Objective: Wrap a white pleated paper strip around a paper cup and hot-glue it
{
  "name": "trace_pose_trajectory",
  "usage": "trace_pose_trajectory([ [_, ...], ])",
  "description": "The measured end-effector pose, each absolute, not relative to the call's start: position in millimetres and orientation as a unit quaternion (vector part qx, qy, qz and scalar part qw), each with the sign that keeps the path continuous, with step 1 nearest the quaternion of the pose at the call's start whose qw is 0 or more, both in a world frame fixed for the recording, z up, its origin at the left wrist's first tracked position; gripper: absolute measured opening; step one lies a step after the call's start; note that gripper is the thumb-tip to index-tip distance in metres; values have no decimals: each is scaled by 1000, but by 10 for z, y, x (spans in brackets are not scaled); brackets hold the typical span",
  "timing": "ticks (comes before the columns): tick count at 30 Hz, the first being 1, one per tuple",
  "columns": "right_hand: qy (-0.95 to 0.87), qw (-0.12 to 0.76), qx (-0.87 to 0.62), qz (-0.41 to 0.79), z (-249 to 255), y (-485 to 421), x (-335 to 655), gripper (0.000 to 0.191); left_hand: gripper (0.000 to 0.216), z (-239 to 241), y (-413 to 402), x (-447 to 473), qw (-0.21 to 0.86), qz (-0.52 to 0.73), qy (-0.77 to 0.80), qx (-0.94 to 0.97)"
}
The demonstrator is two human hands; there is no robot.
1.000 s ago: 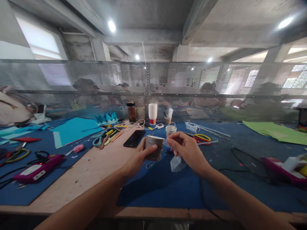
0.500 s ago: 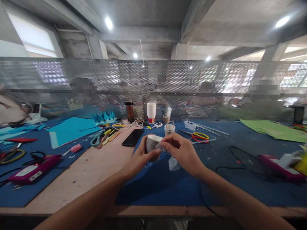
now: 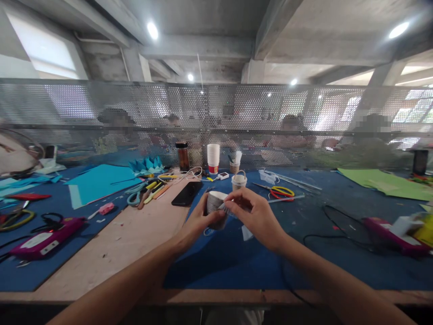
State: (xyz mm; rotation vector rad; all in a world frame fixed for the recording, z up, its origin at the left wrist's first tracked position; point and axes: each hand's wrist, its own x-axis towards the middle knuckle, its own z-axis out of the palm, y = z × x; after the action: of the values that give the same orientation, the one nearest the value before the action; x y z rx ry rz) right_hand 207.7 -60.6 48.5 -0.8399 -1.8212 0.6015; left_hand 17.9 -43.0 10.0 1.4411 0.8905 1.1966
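Note:
My left hand [image 3: 198, 221] is wrapped round a small cup [image 3: 214, 204] with a grey, ribbed-looking covering and a pale inside, held tilted above the blue mat [image 3: 216, 271]. Fingers of my right hand [image 3: 252, 214] pinch a thin grey strip [image 3: 226, 205] at the cup's right side; its far end is hidden by the fingers. A small white paper cup with a handle [image 3: 239, 180] stands just beyond my hands. Below my right hand lies a translucent white scrap [image 3: 246, 233], partly covered.
A black phone [image 3: 187, 193], craft tools [image 3: 152, 194] and blue sheets [image 3: 101, 183] lie to the left. Stacked paper cups [image 3: 213, 159] and a brown bottle [image 3: 181, 156] stand behind. Scissors [image 3: 280, 193], green sheets [image 3: 382, 185] and a purple power strip [image 3: 395, 237] are right. A perforated screen [image 3: 264, 108] closes the back.
The cup has turned slightly in my left hand. My right hand has shifted a little and now covers more of the white scrap on the mat.

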Motion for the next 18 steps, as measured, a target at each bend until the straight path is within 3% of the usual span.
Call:
trace_pose_trajectory([
  [18, -737, 503, -334, 305, 475, -591, 2087, 10, 49, 131, -474, 180, 494, 482, 364, 625],
])
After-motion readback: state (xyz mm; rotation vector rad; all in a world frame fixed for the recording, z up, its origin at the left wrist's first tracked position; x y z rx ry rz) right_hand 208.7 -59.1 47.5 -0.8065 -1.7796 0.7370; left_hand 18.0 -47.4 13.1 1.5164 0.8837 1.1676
